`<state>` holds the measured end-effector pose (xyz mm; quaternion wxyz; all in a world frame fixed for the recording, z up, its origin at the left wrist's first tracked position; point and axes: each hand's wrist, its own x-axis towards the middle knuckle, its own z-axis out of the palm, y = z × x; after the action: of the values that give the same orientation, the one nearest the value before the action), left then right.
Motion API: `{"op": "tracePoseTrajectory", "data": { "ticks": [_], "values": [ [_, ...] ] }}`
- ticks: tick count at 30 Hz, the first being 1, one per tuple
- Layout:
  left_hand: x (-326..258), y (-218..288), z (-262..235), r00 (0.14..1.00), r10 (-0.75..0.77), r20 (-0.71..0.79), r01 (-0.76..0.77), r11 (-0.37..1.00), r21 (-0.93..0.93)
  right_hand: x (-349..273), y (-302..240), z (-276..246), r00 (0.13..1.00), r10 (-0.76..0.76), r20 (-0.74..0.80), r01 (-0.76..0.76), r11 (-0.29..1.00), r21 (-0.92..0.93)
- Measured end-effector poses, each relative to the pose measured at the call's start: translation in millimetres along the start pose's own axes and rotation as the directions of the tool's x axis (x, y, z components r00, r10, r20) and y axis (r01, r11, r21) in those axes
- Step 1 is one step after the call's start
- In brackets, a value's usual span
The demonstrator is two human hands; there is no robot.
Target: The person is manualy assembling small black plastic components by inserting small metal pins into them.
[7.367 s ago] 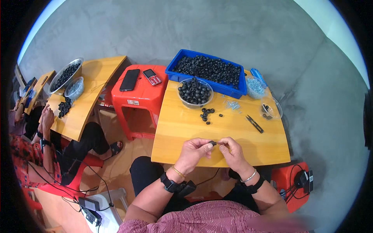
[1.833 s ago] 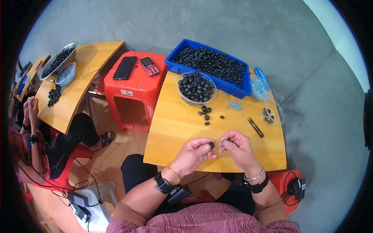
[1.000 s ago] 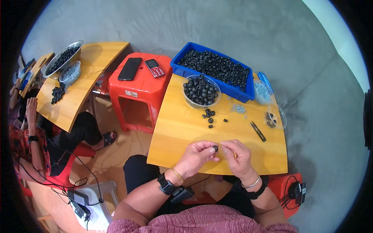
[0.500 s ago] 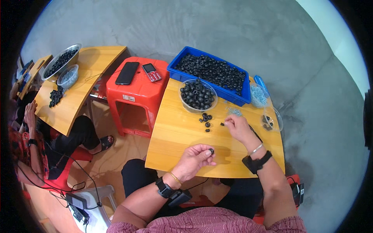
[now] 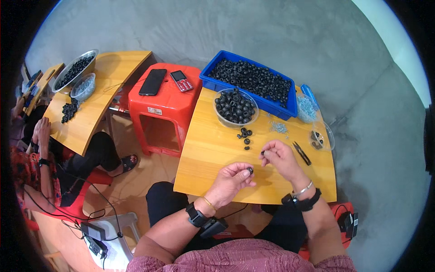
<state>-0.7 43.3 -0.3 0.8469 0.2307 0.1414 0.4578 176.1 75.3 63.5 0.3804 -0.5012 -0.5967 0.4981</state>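
Note:
My left hand (image 5: 229, 182) pinches a black round part (image 5: 250, 170) between thumb and fingertips, over the near edge of the wooden table (image 5: 204, 158). Up and to its right, my right hand (image 5: 282, 159) is closed on a small black piece (image 5: 263, 153), and the two hands are apart. Several loose black parts (image 5: 245, 133) lie just beyond my hands. Behind them stands a clear bowl (image 5: 236, 123) heaped with the same black parts. Right of my right hand lies a black pointed tool (image 5: 302, 153) that resembles tweezers.
A blue tray (image 5: 225, 85) of black parts lies at the back. Small clear-blue pieces (image 5: 278, 128) are scattered before it. Plastic containers (image 5: 330, 137) stand at the right. A red stool (image 5: 165, 99) carries two phones. At left, a co-worker's hands (image 5: 41, 131) are over another table.
My right hand has come nearer to my left with the small black piece, uncovering the pointed tool. My left hand still pinches the round part. The whole view has shifted slightly.

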Motion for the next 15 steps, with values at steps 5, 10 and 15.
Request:
{"op": "tracePoseTrajectory", "data": {
  "ticks": [5, 10, 15],
  "values": [
    [1, -2, 0, 0.999, 0.043, 0.007, -0.043, 0.999, 0.012, -27, 7, 25, 0.997, -0.075, 0.035, 0.066, 0.973, 0.22],
    [0, -1, 3, 0.998, 0.058, 0.02, -0.059, 0.997, 0.046, -32, 11, 31, 0.999, 0.022, 0.049, -0.042, 0.884, 0.466],
    [1, -1, 4, 0.998, 0.056, 0.005, -0.056, 0.996, 0.063, -33, 15, 28, 0.997, 0.051, 0.052, -0.071, 0.811, 0.581]
  ]
}}
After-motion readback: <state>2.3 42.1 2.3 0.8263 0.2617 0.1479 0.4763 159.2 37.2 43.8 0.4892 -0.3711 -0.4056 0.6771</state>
